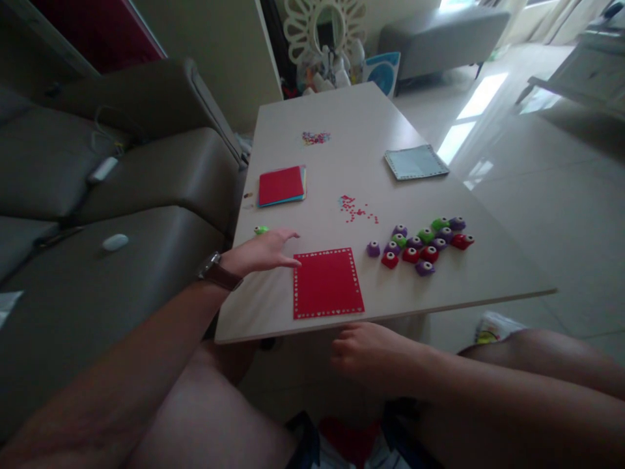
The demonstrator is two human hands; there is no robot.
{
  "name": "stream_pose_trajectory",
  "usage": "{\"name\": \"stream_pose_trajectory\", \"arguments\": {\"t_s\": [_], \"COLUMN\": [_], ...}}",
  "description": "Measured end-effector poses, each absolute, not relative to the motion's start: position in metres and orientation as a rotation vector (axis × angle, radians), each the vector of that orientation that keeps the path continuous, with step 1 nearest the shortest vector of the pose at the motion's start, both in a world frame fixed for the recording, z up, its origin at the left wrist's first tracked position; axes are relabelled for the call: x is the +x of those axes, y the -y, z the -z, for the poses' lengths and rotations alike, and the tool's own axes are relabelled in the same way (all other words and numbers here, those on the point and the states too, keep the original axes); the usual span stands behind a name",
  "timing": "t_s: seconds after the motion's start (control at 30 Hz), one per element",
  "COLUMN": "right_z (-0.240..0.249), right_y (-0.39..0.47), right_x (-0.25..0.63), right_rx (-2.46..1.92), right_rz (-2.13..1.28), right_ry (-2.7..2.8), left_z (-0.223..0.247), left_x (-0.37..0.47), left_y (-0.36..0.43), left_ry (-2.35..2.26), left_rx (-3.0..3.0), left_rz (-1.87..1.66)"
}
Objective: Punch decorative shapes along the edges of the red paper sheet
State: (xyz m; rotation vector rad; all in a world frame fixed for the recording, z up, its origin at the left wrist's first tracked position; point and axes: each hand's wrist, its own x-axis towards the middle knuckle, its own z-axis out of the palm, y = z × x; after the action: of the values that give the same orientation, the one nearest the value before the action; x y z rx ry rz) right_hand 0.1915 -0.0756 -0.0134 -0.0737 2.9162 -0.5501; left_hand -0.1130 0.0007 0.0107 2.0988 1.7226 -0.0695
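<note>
A red square sheet of paper (328, 284), with small shapes punched along its edges, lies near the table's front edge. My left hand (267, 250) reaches over its far left corner, thumb and fingers apart, the thumb tip at that corner. A green craft punch (261, 230) sits just behind this hand, partly covered by it. At the table's front edge, below the sheet, my right hand (364, 348) is curled closed, and no object shows in it. Several purple, green and red craft punches (411, 254) stand grouped to the right of the sheet.
Small red paper cutouts (359, 210) lie scattered beyond the sheet. Farther back are a pile of multicoloured cutouts (316, 137) and a stack of coloured paper (281, 185). A pale sheet with a punched border (416, 162) lies at the right edge. A sofa (161, 169) stands left.
</note>
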Motion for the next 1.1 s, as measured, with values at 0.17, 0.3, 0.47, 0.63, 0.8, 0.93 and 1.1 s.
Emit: {"name": "stream_pose_trajectory", "arguments": {"t_s": [0.17,0.3,0.47,0.63,0.8,0.93,1.1], "right_z": [0.015,0.017,0.02,0.017,0.016,0.016,0.016], "right_y": [0.083,0.084,0.084,0.088,0.087,0.085,0.086], "right_x": [0.191,0.19,0.188,0.186,0.184,0.185,0.186], "right_rx": [0.051,0.144,0.189,0.205,0.201,0.215,0.208], "right_rz": [0.553,0.525,0.466,0.498,0.506,0.511,0.488], "right_ry": [-2.597,-2.521,-2.525,-2.473,-2.417,-2.45,-2.452], "left_z": [-0.005,-0.002,0.001,0.004,0.008,0.008,0.008], "left_x": [-0.119,-0.118,-0.111,-0.109,-0.11,-0.11,-0.111], "left_y": [0.006,0.011,0.016,0.018,0.019,0.019,0.018], "left_ry": [-1.654,-1.713,-1.751,-1.765,-1.767,-1.744,-1.734], "left_rx": [2.086,2.053,2.053,2.054,2.08,2.094,2.073], "left_rz": [0.395,0.518,0.515,0.517,0.512,0.521,0.523]}}
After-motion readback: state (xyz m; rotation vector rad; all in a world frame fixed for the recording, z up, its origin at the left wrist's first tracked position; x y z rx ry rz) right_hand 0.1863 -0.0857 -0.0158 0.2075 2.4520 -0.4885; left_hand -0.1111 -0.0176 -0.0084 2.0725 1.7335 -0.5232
